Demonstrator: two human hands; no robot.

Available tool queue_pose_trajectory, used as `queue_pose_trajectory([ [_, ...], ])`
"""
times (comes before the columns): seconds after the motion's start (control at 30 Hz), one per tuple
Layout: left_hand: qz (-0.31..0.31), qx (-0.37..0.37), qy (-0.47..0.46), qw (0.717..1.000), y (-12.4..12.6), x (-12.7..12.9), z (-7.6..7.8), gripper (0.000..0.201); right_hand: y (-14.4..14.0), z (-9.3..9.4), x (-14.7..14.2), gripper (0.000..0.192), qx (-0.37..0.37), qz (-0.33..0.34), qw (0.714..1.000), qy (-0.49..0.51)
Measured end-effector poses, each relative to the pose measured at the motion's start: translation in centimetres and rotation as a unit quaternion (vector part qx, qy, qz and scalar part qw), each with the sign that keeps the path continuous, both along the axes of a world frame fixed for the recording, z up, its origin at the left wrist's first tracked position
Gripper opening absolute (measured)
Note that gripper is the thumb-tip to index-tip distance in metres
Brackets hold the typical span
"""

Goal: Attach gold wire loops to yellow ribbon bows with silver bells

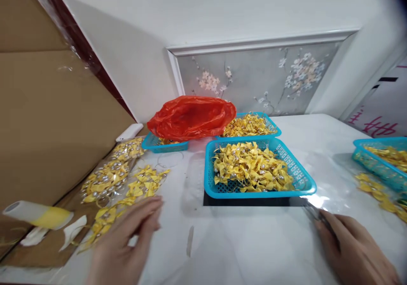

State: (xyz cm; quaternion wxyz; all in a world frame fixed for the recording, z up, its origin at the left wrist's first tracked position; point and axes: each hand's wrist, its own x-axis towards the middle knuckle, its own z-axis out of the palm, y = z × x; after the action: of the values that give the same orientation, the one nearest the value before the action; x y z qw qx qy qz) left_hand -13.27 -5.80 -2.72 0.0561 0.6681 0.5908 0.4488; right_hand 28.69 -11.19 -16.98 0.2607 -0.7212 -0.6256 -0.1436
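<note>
My left hand [125, 240] is over the left part of the table, its fingers curled together; anything between the fingertips is too blurred to make out. Beside and under it lie loose yellow ribbon flowers with silvery beads [144, 183]. My right hand [356, 249] is closed around a pair of dark metal tweezers [322, 219], their tips pointing toward the near right corner of a blue plastic basket [260, 194]. That basket holds a heap of yellow beaded ribbon pieces [254, 168]. Both hands are apart from the basket.
Behind stand a blue basket [275, 126] of yellow pieces and another [168, 148] partly under a red plastic bag [190, 117]. A further basket [381, 160] is at right. Bagged flowers [106, 179], a translucent tube [40, 215] and cardboard [57, 119] line the left.
</note>
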Motion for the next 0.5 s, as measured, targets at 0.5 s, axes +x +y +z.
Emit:
queue_pose_trajectory([
  [0.5, -0.310, -0.136, -0.128, 0.932, -0.4, 15.9, -1.7, 0.022, -1.2, 5.9, 1.1, 0.028, 0.034, 0.030, 0.981, 0.186],
])
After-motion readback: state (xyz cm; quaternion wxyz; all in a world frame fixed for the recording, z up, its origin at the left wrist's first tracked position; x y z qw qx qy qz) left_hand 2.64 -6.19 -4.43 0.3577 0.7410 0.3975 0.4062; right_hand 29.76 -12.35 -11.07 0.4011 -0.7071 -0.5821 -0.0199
